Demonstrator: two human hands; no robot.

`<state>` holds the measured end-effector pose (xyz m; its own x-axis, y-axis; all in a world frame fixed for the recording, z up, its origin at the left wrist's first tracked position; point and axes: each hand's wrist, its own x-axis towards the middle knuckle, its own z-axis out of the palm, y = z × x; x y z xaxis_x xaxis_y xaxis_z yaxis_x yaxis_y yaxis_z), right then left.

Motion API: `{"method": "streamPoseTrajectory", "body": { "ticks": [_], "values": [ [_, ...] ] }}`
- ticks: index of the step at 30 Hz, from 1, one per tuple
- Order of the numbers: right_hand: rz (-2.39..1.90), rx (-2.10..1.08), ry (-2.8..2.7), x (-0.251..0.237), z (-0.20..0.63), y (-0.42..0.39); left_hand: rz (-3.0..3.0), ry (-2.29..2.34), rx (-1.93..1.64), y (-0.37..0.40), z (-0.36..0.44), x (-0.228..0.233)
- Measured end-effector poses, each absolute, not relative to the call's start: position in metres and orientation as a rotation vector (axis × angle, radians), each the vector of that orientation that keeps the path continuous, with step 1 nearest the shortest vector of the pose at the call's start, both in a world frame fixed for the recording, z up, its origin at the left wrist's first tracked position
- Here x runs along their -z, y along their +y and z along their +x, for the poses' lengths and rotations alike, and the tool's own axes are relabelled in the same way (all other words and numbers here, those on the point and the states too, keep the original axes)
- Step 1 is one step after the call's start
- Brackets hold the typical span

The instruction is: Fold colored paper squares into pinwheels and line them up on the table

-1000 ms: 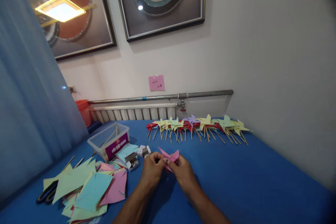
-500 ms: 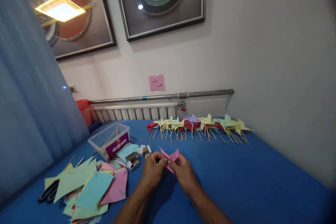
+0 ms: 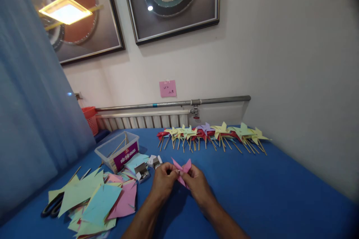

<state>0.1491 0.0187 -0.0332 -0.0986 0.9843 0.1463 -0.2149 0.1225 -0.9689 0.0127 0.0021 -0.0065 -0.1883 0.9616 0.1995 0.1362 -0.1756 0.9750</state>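
Between my two hands is a pink paper pinwheel [image 3: 186, 165], its folded blades pointing up and its lower tip sticking out below my fingers. My left hand [image 3: 165, 179] pinches it from the left, thumb and forefinger near its middle. From the other side my right hand [image 3: 198, 183] grips it with thumb and fingers, the thumb close to the centre. A small light spot shows between the thumbs, too small to name. Left of my hands, a small open box [image 3: 141, 172] holds shiny little pins, and another small box [image 3: 156, 162] is close to my left knuckles.
Finished pinwheels [image 3: 206, 130] on sticks lie in a row along the table's back. A clear plastic bin [image 3: 117, 150] with sticks stands at left. Cut coloured paper sheets [image 3: 102, 201] pile up in front of it, partly over black-handled scissors [image 3: 52, 205]. A blue curtain [image 3: 36, 112] hangs at far left.
My hands stay almost in place around the pink pinwheel. Its blades and lower tip have shifted slightly between my fingers. Everything else lies as before.
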Motion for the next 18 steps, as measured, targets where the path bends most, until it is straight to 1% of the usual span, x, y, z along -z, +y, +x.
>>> {"method": "streamPoseTrajectory", "body": {
  "ticks": [6, 11, 14, 18],
  "values": [
    [-0.897, -1.314, -1.145, 0.0366, 0.15, 0.0211, 1.351, 1.332, -1.447, 0.0009, 0.0144, 0.006],
    [-0.855, -1.38, -1.06, 0.0377, 0.1519, 0.0204, 1.153, 1.299, -1.467, 0.0013, 0.0109, 0.0006],
    [-0.834, -1.408, -1.061, 0.0362, 0.1518, 0.0185, 1.045, 1.196, -1.378, 0.0004, 0.0092, -0.0002],
    [-0.849, -1.396, -1.13, 0.0325, 0.1511, 0.0166, 1.097, 1.122, -1.302, 0.001, 0.0086, 0.0042]
  ]
}}
